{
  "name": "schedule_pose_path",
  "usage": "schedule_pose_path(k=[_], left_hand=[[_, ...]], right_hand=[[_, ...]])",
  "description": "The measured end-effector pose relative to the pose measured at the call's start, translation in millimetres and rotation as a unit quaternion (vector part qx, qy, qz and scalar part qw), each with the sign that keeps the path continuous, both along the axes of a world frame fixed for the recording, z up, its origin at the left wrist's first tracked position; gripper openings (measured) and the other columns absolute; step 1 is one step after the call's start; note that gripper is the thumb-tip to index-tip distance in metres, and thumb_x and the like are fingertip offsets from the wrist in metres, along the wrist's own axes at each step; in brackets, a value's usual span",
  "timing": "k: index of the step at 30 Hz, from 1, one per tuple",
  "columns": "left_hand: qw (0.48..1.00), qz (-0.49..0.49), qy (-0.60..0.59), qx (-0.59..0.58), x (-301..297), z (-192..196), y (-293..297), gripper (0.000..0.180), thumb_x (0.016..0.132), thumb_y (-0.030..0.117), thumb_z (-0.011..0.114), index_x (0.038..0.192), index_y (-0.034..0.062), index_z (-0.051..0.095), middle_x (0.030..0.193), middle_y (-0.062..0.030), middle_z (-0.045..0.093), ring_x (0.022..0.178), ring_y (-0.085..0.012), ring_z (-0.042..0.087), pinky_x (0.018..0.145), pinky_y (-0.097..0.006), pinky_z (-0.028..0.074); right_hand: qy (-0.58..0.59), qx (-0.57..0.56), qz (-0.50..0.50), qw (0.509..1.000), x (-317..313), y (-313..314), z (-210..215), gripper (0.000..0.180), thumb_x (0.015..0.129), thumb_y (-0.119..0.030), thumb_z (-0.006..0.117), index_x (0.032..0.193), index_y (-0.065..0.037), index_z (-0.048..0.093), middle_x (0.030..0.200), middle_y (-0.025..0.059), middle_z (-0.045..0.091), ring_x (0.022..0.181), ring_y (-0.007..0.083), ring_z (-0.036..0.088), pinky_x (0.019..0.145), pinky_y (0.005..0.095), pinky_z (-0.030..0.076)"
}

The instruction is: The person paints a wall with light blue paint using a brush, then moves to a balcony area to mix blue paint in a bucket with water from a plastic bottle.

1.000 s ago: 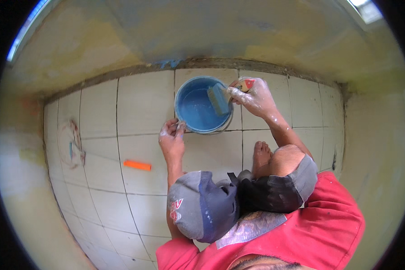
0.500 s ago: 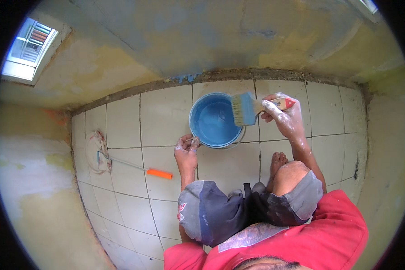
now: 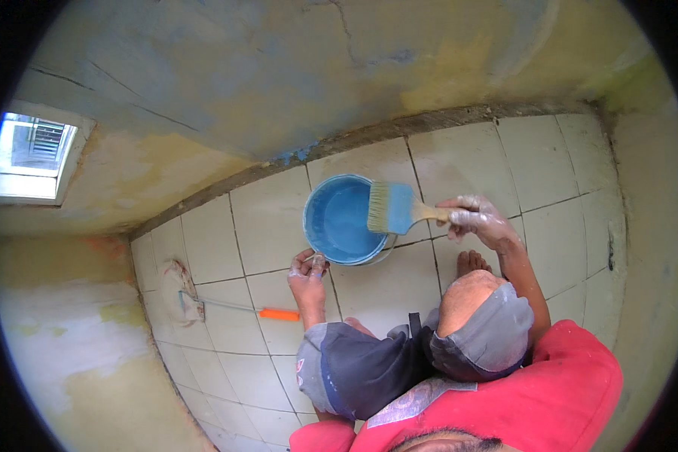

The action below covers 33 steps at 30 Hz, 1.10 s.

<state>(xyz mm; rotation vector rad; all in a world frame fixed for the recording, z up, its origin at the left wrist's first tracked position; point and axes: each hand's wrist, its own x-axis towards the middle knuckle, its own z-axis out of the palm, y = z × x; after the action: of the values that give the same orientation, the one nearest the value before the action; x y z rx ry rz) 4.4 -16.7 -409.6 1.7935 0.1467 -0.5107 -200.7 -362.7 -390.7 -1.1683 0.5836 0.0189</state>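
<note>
A blue-coated bucket (image 3: 314,239) stands on the tiles in front of me, with blue liquid paint (image 3: 346,222) inside. My left hand (image 3: 307,282) is at its near left rim, fingers closed on the edge. In my right hand (image 3: 484,224) is a wide paintbrush (image 3: 407,209), held by its wooden handle. Its pale bristles point left over the right side of the bucket, and its ferrule is smeared with blue. White smears mark both hands. Part of the bucket's wire handle (image 3: 384,255) shows below the brush.
Left on the floor lies a paint roller (image 3: 226,303) with an orange grip, its head on a stained whitish cloth or lid (image 3: 177,286). Ahead rises a patchy, cracked wall (image 3: 279,83); a small window (image 3: 34,158) is at the left. My bare foot (image 3: 472,262) rests near the bucket.
My view has turned, tilting the scene. The brush has shifted left over the bucket, and my right hand now holds it farther back on the handle. My left hand stays at the rim.
</note>
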Motion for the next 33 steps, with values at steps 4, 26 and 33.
schedule_pose_path(k=[4,26,33], left_hand=[[1.000,0.004,0.001,-0.009,0.7,0.3,0.7,0.034,0.100,0.007,0.074,0.128,-0.0042,0.061,0.101,-0.0115,0.076,0.089,-0.0168,0.072,0.083,-0.032,0.059],[1.000,-0.004,-0.013,-0.004,-0.4,-2.8,2.3,0.035,0.100,0.011,0.074,0.129,-0.0050,0.061,0.105,-0.0136,0.076,0.091,-0.0183,0.073,0.084,-0.032,0.058],[1.000,-0.007,-0.001,0.027,-3.6,-0.9,9.3,0.034,0.099,0.007,0.074,0.128,-0.0044,0.061,0.101,-0.0125,0.076,0.089,-0.0181,0.074,0.082,-0.032,0.059]], right_hand=[[0.040,-0.020,0.089,0.995,4.8,5.9,-0.8,0.054,0.100,-0.029,0.072,0.140,0.006,0.064,0.099,0.0112,0.075,0.075,0.0154,0.069,0.067,0.0306,0.057],[0.065,-0.147,0.000,0.987,35.5,47.4,8.3,0.036,0.106,-0.032,0.063,0.111,0.002,0.070,0.074,0.0035,0.065,0.064,0.0115,0.059,0.059,0.0305,0.048],[-0.104,-0.232,-0.187,0.949,58.4,-33.5,44.0,0.034,0.110,-0.035,0.057,0.098,-0.004,0.064,0.074,0.0038,0.061,0.058,0.0093,0.053,0.049,0.0284,0.040]])
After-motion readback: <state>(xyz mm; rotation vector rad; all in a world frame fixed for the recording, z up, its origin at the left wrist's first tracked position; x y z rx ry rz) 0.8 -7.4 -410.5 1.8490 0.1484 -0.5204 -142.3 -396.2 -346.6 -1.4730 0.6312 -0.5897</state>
